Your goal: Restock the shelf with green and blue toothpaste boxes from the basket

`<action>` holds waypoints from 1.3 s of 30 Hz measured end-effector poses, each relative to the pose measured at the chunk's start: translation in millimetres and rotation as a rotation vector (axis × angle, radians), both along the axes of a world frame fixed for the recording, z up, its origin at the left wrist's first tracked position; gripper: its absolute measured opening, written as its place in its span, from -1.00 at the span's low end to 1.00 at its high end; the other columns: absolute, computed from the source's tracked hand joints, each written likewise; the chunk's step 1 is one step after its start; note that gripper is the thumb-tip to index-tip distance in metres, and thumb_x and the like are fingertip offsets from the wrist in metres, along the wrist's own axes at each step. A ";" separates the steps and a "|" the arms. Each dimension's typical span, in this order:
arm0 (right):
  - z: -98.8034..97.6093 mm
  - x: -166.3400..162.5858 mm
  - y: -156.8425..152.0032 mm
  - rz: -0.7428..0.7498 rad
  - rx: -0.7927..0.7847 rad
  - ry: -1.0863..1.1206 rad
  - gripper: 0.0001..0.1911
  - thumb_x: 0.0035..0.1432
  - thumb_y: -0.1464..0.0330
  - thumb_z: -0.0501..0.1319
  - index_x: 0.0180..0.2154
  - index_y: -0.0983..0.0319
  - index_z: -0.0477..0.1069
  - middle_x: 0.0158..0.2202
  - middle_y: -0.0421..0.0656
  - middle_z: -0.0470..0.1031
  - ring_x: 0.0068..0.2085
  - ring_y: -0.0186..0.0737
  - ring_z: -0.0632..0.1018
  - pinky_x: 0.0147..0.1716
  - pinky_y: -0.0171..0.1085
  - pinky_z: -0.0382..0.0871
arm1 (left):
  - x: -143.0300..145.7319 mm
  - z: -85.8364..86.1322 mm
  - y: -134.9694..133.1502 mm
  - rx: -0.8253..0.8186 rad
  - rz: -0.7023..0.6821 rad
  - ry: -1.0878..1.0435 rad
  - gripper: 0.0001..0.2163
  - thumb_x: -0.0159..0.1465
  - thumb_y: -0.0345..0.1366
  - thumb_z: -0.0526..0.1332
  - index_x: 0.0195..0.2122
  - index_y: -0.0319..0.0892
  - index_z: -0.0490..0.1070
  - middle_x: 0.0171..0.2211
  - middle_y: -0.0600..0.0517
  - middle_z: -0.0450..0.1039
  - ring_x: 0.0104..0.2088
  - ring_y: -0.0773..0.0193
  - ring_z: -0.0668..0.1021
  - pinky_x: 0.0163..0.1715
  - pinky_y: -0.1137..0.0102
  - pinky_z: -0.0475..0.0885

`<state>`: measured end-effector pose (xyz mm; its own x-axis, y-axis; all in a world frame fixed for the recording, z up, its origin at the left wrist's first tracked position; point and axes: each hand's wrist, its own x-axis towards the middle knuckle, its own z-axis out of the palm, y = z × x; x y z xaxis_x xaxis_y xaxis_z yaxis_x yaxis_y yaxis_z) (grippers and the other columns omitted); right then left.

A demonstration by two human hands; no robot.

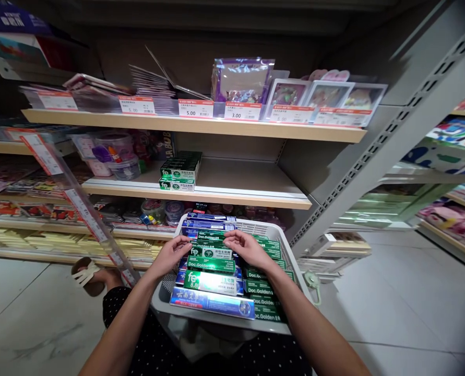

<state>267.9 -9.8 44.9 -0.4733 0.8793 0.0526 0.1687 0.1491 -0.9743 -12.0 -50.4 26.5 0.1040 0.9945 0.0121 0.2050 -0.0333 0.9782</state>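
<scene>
A white plastic basket (pixel 273 328) rests on my lap, packed with several green toothpaste boxes (pixel 211 264) and blue ones (pixel 212 304). My left hand (pixel 172 254) curls over the left ends of the green boxes near the basket's far side. My right hand (pixel 247 249) grips the right end of the same green boxes, fingers bent over them. On the middle shelf ahead sits a small stack of green toothpaste boxes (pixel 178 171), with bare shelf (pixel 251 180) to its right.
Wooden shelves hold packaged goods with red price tags (pixel 195 108) above. A loose clear price-strip rail (pixel 78 206) leans diagonally at the left. My sandalled foot (pixel 85 274) shows on the tiled floor. More shelving stands at the right across an aisle.
</scene>
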 end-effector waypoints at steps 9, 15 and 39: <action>-3.0 1.5 4.2 0.014 -0.076 -0.020 -0.56 0.04 0.12 0.34 -0.08 0.18 0.41 -0.18 -0.13 0.45 -0.22 -0.23 0.48 -0.23 -0.25 0.40 | 4.8 -8.6 10.6 0.000 0.139 -0.007 -0.69 0.16 0.00 0.24 -0.31 -0.18 0.45 -0.38 0.03 0.47 -0.34 0.27 0.50 -0.35 0.44 0.39; -3.1 -0.4 4.4 -0.017 -0.119 0.000 -0.54 0.00 0.16 0.38 -0.07 0.19 0.41 -0.25 -0.16 0.42 -0.23 -0.26 0.47 -0.20 -0.26 0.41 | 8.1 -13.6 14.5 -0.089 0.158 -0.148 -0.64 0.10 0.04 0.28 -0.32 -0.19 0.43 -0.41 0.04 0.46 -0.38 0.25 0.52 -0.43 0.40 0.48; -6.6 -6.8 9.1 -0.105 -0.185 0.081 -0.50 -0.12 0.12 0.42 -0.17 0.20 0.40 -0.31 -0.18 0.41 -0.28 -0.25 0.48 -0.21 -0.22 0.42 | 0.8 -14.9 18.0 -0.092 0.240 -0.221 -0.53 0.00 0.01 0.39 -0.20 -0.25 0.47 -0.29 -0.08 0.56 -0.25 0.18 0.59 -0.19 0.28 0.49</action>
